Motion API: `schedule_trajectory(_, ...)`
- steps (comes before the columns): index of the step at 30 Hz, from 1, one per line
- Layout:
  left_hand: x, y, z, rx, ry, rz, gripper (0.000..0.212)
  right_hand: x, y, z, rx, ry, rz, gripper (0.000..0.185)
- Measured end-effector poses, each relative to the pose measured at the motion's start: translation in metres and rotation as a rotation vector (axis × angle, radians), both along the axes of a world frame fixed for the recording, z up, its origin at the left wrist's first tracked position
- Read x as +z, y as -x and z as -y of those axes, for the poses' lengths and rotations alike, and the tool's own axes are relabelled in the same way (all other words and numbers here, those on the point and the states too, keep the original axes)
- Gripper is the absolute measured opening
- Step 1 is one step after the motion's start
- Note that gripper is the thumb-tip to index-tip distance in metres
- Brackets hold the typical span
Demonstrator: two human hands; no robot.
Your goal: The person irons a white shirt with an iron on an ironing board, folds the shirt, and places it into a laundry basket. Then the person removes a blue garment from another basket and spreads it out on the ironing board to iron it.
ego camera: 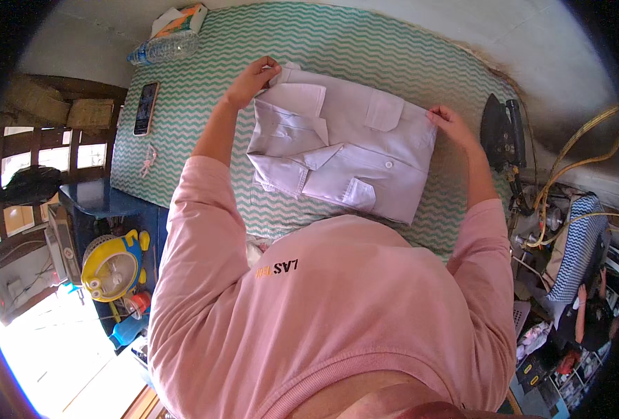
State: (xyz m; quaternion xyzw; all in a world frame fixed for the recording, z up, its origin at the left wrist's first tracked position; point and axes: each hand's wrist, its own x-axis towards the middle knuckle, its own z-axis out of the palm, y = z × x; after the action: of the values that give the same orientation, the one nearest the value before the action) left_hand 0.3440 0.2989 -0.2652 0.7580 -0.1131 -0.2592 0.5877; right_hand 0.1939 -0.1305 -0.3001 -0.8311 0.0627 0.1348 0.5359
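Observation:
A white button-up shirt [361,146] lies folded on a green and white zigzag-patterned cloth [309,31], its collar towards the left and pocket flaps and a button showing. My left hand [257,78] pinches the shirt's far left corner between thumb and fingers. At the far right corner, the fingers of my right hand [443,119] grip the fabric edge. The undersides of the folds are hidden.
A smartphone [146,108], a plastic bottle [165,48] and a tissue pack [183,22] lie at the left. An iron [491,131] stands at the right edge near cords. A yellow fan [113,268] sits at left; another person [587,319] is at far right.

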Motion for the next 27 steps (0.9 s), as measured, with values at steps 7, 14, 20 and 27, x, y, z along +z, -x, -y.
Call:
schedule_trajectory(7,-0.051,-0.035,0.018,-0.103,-0.546,0.3,0.026,0.004,-0.01,-0.021,-0.005,0.499,-0.113,0.034)
schedule_trajectory(14,-0.07,-0.036,0.012,-0.1,-0.509,0.444,0.028,0.023,0.045,-0.056,0.167,0.958,0.529,0.05)
schedule_trajectory(20,-0.033,-0.019,0.015,-0.044,-0.531,0.166,0.03,0.05,0.032,0.018,-0.271,0.818,0.581,0.051)
schedule_trajectory(27,-0.006,0.016,-0.024,0.066,-0.337,-0.067,0.038,0.07,0.028,0.144,-0.47,0.894,0.291,0.066)
